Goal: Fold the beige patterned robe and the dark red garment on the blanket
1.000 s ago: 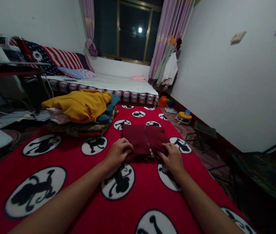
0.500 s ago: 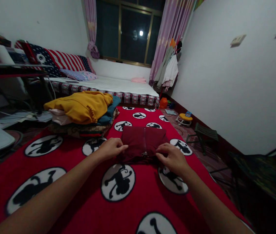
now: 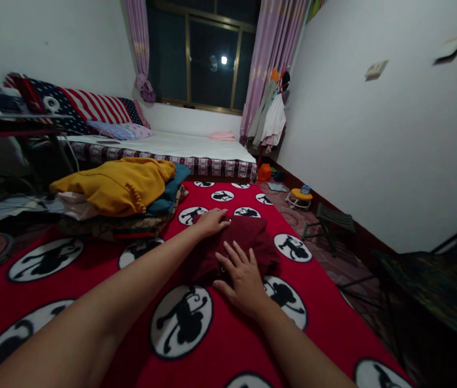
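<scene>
A folded dark red garment (image 3: 253,237) lies on the red blanket (image 3: 139,334) with its round monkey prints. Across its far left part rests my left hand (image 3: 211,222), fingers stretched out over the cloth. My right hand (image 3: 242,277) is spread on the near side, palm down, close to a small metal piece by the fingertips. Neither hand grips the cloth. Part of the garment's left side is hidden under my left forearm.
Left of the garment stands a stack of clothes with a yellow one (image 3: 119,183) on top. Behind is a bed (image 3: 164,143) under a window. Along the right are a yellow stool (image 3: 300,195), a green folding stool (image 3: 329,220) and a dark camouflage chair (image 3: 434,285).
My left hand has moved from the garment's left edge to its far part. My right hand has shifted left from the right edge and spread its fingers. The view has turned slightly right.
</scene>
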A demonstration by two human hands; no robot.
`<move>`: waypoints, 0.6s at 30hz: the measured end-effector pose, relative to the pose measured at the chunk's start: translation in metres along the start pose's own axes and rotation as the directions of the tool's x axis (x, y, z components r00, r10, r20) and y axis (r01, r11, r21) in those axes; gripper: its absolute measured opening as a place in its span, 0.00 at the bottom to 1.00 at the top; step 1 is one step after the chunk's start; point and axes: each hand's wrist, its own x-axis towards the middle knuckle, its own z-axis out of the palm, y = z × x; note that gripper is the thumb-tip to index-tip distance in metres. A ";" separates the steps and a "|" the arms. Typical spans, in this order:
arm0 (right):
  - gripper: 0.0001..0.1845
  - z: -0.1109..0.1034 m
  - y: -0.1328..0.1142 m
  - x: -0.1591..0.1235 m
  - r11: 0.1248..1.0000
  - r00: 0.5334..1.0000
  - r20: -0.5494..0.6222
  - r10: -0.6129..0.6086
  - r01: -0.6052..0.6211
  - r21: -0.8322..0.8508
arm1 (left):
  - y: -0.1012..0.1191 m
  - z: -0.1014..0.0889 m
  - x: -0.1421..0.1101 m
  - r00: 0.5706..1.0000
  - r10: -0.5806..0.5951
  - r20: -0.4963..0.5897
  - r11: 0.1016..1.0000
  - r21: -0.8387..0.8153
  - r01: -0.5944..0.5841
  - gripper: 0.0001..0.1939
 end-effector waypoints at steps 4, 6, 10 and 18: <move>0.32 -0.002 0.000 0.000 0.999 0.999 -0.053 -0.005 0.008 0.054 | 0.006 -0.009 0.033 0.984 -0.045 0.170 0.999 0.030 0.041 0.29; 0.30 -0.002 0.001 -0.001 0.996 0.995 -0.099 -0.010 0.018 0.085 | 0.011 -0.017 0.045 0.960 -0.067 0.272 0.997 0.064 0.051 0.25; 0.12 -0.002 -0.001 -0.002 0.971 0.953 -0.280 -0.115 0.168 0.173 | 0.027 -0.028 0.053 0.925 -0.081 0.371 0.990 0.139 0.031 0.21; 0.07 -0.003 -0.030 -0.007 0.812 0.810 -0.315 -0.495 0.560 0.166 | 0.064 -0.052 0.014 0.983 -0.014 0.184 0.959 0.280 -0.039 0.14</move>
